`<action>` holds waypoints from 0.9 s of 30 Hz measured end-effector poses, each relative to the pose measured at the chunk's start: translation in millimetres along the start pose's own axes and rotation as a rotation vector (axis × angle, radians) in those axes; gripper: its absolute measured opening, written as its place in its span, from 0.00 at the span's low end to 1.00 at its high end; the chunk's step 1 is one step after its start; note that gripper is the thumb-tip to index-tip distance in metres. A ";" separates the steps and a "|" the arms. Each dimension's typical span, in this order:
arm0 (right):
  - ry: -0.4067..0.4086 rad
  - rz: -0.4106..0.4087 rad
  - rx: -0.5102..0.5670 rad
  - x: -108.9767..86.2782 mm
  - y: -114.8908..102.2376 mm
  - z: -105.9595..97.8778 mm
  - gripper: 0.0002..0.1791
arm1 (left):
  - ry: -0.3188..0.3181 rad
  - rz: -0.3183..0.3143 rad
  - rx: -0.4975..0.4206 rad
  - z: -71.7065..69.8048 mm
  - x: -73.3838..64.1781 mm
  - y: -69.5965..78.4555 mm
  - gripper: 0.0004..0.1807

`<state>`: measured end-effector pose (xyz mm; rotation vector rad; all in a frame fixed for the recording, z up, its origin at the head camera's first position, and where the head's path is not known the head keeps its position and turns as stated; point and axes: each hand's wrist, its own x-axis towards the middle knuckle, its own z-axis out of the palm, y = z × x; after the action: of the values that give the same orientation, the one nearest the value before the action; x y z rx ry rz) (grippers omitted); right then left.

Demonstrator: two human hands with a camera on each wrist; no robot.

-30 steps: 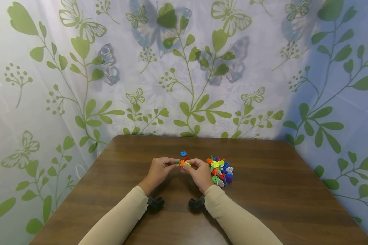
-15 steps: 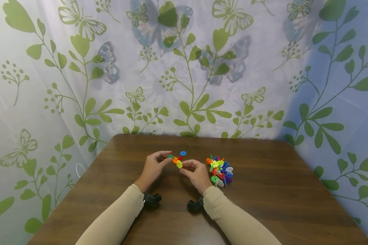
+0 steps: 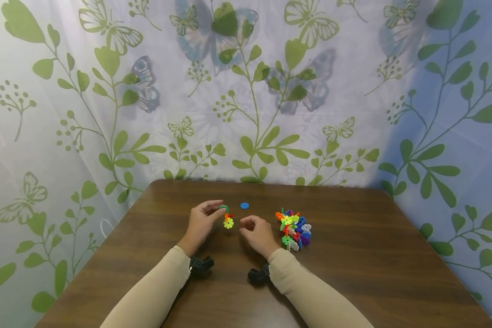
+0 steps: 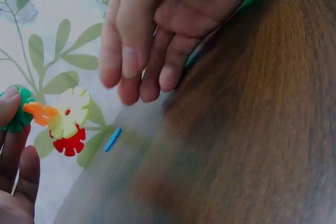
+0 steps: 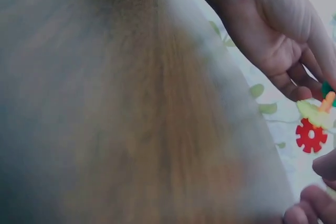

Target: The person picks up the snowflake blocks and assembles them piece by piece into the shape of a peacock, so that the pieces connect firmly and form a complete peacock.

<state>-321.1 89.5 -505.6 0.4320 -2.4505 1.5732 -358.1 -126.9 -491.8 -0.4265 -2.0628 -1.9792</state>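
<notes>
My left hand [image 3: 198, 225] pinches the green flower-shaped plastic disc [image 4: 19, 116] between thumb and fingers. An orange disc [image 4: 38, 113] slots into it, and onto that are joined a yellow disc [image 4: 73, 116] and a red disc [image 5: 311, 136]. This small chain hangs over the table, the yellow disc [image 3: 228, 223] lowest in the head view. Just right of it, my right hand [image 3: 261, 234] holds nothing, its fingers loosely bent with thumb apart. A single blue disc [image 3: 244, 206] lies flat on the table beyond both hands.
A heap of mixed flower-shaped discs [image 3: 297, 230] in many colours sits right of the right hand. The brown wooden table [image 3: 352, 273] ends at a curtain [image 3: 213, 150] printed with leaves and butterflies. Black devices [image 3: 259, 274] are strapped under the wrists.
The right hand has let go of the joined discs. My left hand has drawn them leftward, and they now dangle with the yellow one down. The blue disc stays put.
</notes>
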 end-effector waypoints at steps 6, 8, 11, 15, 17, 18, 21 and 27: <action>-0.064 0.071 -0.134 18.9 -5.9 7.0 0.23 | 0.009 0.012 0.017 -1.7 -1.3 -1.9 0.15; -0.093 0.106 -0.178 28.6 -7.0 8.9 0.28 | 0.004 0.026 0.017 -1.8 -1.6 -2.8 0.15; -0.135 0.143 -0.262 44.0 -6.0 11.2 0.32 | -0.008 0.035 0.019 -0.9 -1.5 -4.9 0.15; -0.193 0.183 -0.378 61.0 -1.7 11.7 0.30 | -0.015 0.030 0.027 0.6 -1.9 -6.8 0.15; -0.210 0.194 -0.390 66.4 0.5 10.5 0.28 | -0.008 0.024 0.033 1.0 -2.2 -7.0 0.14; -0.206 0.185 -0.384 68.1 1.6 9.7 0.26 | -0.006 0.022 0.035 1.3 -2.2 -7.0 0.14; -0.164 0.160 -0.328 68.7 4.6 7.6 0.20 | -0.002 0.016 0.044 1.7 -2.6 -6.4 0.13; -0.113 0.123 -0.254 63.1 11.7 3.7 0.07 | -0.017 0.021 0.027 2.1 -2.3 -4.6 0.12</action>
<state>-384.4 82.1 -497.0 0.3404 -2.7653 1.2853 -357.7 -125.0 -497.0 -0.4593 -2.0848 -1.9398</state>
